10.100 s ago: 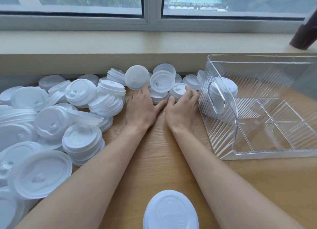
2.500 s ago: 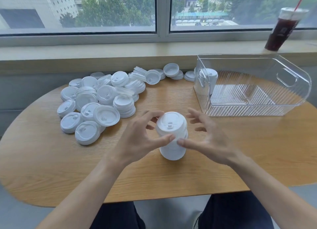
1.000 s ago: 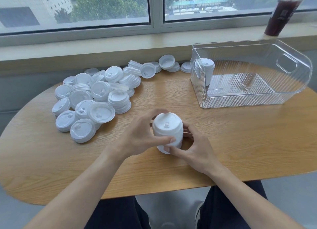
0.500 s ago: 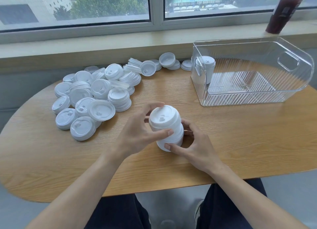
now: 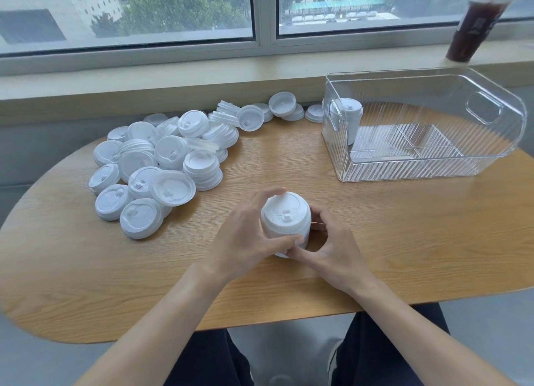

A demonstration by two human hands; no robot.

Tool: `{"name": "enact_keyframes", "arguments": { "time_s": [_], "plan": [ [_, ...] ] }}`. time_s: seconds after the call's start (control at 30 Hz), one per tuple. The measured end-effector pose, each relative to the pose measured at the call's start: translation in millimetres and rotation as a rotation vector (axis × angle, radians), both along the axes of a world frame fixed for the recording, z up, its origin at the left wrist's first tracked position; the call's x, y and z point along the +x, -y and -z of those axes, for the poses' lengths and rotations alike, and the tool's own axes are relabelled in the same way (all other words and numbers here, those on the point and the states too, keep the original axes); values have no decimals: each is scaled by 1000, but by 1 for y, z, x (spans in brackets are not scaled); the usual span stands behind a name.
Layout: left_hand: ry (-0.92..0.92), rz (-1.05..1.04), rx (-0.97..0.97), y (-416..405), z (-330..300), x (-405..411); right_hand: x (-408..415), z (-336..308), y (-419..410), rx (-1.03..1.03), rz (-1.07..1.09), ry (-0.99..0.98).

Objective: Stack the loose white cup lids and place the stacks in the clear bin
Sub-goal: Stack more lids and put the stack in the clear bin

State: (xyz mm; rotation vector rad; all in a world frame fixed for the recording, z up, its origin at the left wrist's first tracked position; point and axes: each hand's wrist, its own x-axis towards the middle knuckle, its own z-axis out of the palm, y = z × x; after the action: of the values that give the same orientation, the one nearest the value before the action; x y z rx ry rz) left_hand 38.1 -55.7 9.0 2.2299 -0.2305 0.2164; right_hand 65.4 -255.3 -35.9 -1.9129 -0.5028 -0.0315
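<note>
While both hands close round it, the stack of white lids (image 5: 286, 222) stands upright on the wooden worktop (image 5: 404, 235), near the front edge. The left hand (image 5: 245, 235) wraps the stack's left side: its fingers (image 5: 267, 193) curl over the far rim of the top lid and its thumb presses across the near side, low down. The right hand (image 5: 332, 247) cups the stack from the right, its fingers curled against the side wall and its thumb meeting the left thumb at the base. So both sets of fingers are clamped on the stack, which rises between them with its top lid and small sip tab showing.

Beyond and to the left of the left hand's fingers lies the heap of loose white lids (image 5: 161, 166), some nested in short piles, some tilted, trailing toward the wall. Beyond and to the right of the right hand's fingers, well apart, sits the clear bin (image 5: 491, 154), with one finished stack (image 5: 351, 117) upright in its near-left corner. On the windowsill (image 5: 173, 76) behind the bin stands a dark iced drink (image 5: 474, 24) with a lid.
</note>
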Motion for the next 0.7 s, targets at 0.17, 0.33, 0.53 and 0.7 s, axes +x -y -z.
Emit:
{"name": "enact_keyframes", "arguments": {
  "time_s": [0.17, 0.33, 0.53, 0.7],
  "plan": [
    [-32, 1, -45, -4, -3, -3, -4, 3, 5, -67, -53, -41],
    [31, -20, -129, -10, 0, -9, -2, -10, 3, 38, -43, 29],
    [-18, 12, -189, -12, 7, -10, 8, -19, -1, -22, -76, -13],
    [-44, 13, -287, -11, 17, -11, 8, -17, 0, -38, -84, -25]
  ]
}}
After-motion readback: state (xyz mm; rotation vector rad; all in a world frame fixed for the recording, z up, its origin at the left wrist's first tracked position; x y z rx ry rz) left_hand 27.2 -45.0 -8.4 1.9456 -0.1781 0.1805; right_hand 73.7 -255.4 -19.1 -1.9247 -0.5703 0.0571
